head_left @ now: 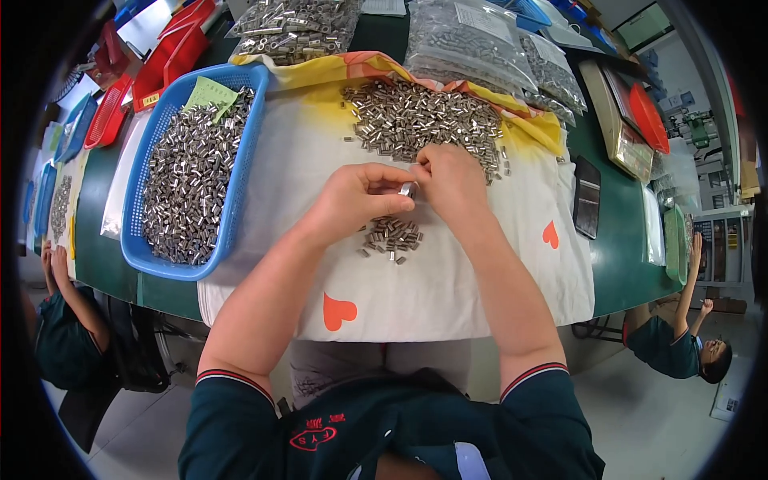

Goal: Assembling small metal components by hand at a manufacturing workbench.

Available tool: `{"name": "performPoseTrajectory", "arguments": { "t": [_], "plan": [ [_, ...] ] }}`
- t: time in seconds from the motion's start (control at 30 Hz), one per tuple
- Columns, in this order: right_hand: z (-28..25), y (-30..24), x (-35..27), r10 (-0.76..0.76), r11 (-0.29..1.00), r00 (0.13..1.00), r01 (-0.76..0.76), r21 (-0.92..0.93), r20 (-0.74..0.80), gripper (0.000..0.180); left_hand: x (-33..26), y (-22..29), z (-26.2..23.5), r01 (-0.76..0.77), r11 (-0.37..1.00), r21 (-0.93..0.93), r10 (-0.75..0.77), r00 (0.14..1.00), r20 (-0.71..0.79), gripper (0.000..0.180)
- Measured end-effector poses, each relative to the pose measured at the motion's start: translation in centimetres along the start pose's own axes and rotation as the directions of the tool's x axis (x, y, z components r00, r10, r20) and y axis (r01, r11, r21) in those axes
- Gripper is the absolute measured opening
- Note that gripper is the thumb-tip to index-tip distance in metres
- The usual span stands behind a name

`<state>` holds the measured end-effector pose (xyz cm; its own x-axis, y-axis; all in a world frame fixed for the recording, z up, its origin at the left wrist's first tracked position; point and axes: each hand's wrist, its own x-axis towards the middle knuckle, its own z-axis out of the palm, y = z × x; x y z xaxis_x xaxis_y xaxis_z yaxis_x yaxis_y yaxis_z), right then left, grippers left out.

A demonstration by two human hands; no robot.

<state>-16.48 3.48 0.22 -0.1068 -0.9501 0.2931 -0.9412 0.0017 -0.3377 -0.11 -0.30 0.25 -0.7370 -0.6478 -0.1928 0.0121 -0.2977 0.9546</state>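
My left hand (pixel 356 196) pinches a small shiny metal piece (pixel 409 190) between thumb and forefinger. It looks round, but its exact kind is too small to make out. My right hand (pixel 452 182) is right beside it with the fingers drawn together; what they hold, if anything, is hidden. Beyond the hands lies a large heap of short metal cylinders (pixel 416 120) on a white cloth (pixel 432 308) with red hearts. A smaller pile of similar cylinders (pixel 394 232) lies below my hands, on the near side.
On the left, a blue plastic basket (pixel 134 212) holds many metal cylinders and a yellow-green paper slip (pixel 210 96). Clear bags of metal parts (pixel 468 44) stand at the back. A black phone (pixel 586 198) lies on the green table (pixel 620 256) at right. Other people sit at both sides.
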Motion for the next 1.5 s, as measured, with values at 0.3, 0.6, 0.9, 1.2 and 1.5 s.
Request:
{"name": "performPoseTrajectory", "arguments": {
  "t": [0.3, 0.6, 0.9, 1.2, 1.5],
  "plan": [
    [-3.8, -0.8, -2.3, 0.170, 0.608, 0.955, -0.294, 0.737, 0.242, 0.010, 0.2, -0.2, -0.2, -0.035, 0.994, -0.104, 0.034, 0.999, -0.012, 0.033],
    [-3.7, -1.5, -2.8, 0.086, 0.726, 0.980, -0.184, 0.663, 0.178, 0.007, 0.2, -0.5, -0.3, -0.049, 0.996, -0.074, 0.047, 0.999, -0.017, 0.034],
    [-2.7, -2.4, -3.2, -0.120, 0.915, 0.984, 0.161, 0.370, -0.133, 0.006, -0.2, -0.2, -0.4, -0.024, 0.999, -0.043, 0.022, 0.999, -0.048, 0.031],
    [-3.2, -1.6, -3.1, -0.020, 0.812, 1.000, 0.014, 0.584, 0.003, 0.007, 0.1, 0.0, -0.4, -0.015, 1.000, 0.018, 0.016, 0.998, -0.067, 0.032],
    [-3.9, 1.0, -1.4, 0.162, 0.765, 0.953, -0.285, 0.578, 0.255, 0.011, -0.1, -0.3, 0.3, 0.034, 0.981, 0.189, -0.048, 0.997, 0.068, 0.032]
  ]
}}
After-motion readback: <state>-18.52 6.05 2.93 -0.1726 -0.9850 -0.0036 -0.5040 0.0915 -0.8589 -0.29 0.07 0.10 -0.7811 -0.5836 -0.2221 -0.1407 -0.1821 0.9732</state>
